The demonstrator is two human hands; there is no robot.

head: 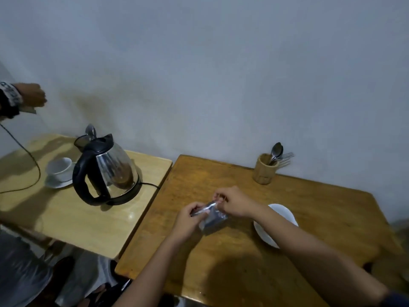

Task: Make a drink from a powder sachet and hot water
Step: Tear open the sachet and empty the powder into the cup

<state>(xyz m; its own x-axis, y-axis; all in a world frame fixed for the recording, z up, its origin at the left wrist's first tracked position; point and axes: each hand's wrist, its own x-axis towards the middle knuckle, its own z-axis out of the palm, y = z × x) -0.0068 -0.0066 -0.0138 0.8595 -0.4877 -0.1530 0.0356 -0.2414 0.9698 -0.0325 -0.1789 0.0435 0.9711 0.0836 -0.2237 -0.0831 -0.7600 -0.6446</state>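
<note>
Over the dark wooden table (298,202) I hold a small silvery powder sachet (212,219) with both hands. My left hand (188,220) pinches its left top corner, and my right hand (234,202) pinches the top edge right beside it. A white dish (285,214) sits on the table, partly hidden under my right forearm. A steel electric kettle (106,171) with a black handle stands on its base on the lighter table (66,218) to the left. Behind it rests a white cup (59,167) on a saucer (58,185).
A bamboo holder (264,169) with spoons and forks stands near the wall at the back of the dark table. Another person's hand (31,95) reaches in at the far left above a black cable (33,160). A narrow gap separates the two tables.
</note>
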